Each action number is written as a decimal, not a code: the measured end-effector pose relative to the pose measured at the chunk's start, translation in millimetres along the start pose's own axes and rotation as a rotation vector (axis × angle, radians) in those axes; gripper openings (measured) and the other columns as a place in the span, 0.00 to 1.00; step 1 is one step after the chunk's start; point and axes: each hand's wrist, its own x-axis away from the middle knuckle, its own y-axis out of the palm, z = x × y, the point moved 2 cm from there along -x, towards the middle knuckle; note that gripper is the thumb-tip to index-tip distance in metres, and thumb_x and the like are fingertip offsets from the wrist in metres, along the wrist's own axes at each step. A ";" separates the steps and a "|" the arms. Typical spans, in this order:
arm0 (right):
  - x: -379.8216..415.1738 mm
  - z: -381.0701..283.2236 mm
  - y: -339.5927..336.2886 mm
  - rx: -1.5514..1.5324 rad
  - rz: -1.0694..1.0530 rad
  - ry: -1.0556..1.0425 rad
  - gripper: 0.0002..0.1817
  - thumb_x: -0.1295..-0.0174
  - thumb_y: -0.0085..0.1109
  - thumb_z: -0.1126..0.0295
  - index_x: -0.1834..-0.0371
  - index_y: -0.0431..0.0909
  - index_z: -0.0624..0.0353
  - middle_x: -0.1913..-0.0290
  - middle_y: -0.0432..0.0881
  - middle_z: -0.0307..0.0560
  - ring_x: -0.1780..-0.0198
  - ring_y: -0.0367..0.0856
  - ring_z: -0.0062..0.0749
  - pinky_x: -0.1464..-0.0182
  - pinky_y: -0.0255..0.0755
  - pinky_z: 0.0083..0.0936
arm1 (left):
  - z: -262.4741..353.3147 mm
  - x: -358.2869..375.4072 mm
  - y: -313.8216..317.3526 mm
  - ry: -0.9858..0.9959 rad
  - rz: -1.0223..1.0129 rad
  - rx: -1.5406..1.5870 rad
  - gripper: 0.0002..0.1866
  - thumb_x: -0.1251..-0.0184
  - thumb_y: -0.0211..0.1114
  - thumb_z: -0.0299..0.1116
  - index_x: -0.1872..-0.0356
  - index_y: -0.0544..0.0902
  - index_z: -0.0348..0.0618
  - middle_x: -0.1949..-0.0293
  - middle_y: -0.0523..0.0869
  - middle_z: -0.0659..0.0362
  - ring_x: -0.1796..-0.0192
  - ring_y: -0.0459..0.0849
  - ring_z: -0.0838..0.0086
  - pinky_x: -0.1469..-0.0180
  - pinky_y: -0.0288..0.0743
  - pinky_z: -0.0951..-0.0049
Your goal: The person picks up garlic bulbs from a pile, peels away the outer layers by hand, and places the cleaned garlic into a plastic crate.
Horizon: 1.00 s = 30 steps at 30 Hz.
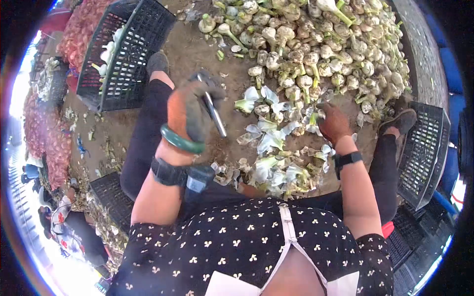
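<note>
To the left of the left fingers (201, 89), near them, a black crate (133, 69) stands on the brown ground (190, 47). Beyond it, well apart from those fingers, are red net sacks (85, 34) and a pink tub (55, 20). Far to their left and nearer the wearer, another person (69, 229) wears a flowered top and dark trousers. To the right of the right fingers (326, 110) stands a second crate (422, 158), with blue sheeting (447, 71) farther right.

views: 1 | head-worn | facing: forward, down | range: close above left hand (191, 111) and right hand (335, 123) | wide, round
</note>
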 end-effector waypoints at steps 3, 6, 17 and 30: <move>-35.3 -23.1 15.7 -0.341 0.103 -0.010 0.19 0.45 0.54 0.61 0.49 0.74 0.49 0.46 0.74 0.54 0.48 0.74 0.48 0.47 0.69 0.38 | -28.8 0.8 -4.8 -0.172 -0.028 0.023 0.14 0.44 0.53 0.24 0.54 0.72 0.35 0.59 0.79 0.52 0.64 0.80 0.71 0.64 0.76 0.74; -73.0 -39.1 47.5 -0.093 0.056 -0.017 0.24 0.49 0.61 0.59 0.46 0.73 0.47 0.51 0.77 0.56 0.49 0.74 0.52 0.48 0.69 0.41 | -28.5 4.5 6.0 -0.231 -0.068 -0.019 0.17 0.41 0.52 0.23 0.50 0.72 0.33 0.55 0.80 0.51 0.60 0.80 0.69 0.59 0.76 0.73; -52.3 -32.4 22.7 -0.842 0.182 0.072 0.15 0.45 0.58 0.63 0.59 0.80 0.58 0.60 0.82 0.48 0.58 0.79 0.34 0.56 0.73 0.29 | -29.5 14.5 16.8 -0.144 -0.298 -0.614 0.15 0.35 0.55 0.33 0.51 0.76 0.38 0.64 0.83 0.60 0.66 0.80 0.79 0.64 0.75 0.80; -89.9 -75.1 95.9 0.028 0.031 -0.148 0.30 0.48 0.53 0.78 0.38 0.60 0.51 0.38 0.59 0.59 0.42 0.67 0.54 0.44 0.69 0.37 | -28.2 10.5 11.5 0.450 -0.238 -0.997 0.15 0.39 0.52 0.30 0.53 0.75 0.35 0.61 0.80 0.43 0.59 0.79 0.52 0.55 0.71 0.61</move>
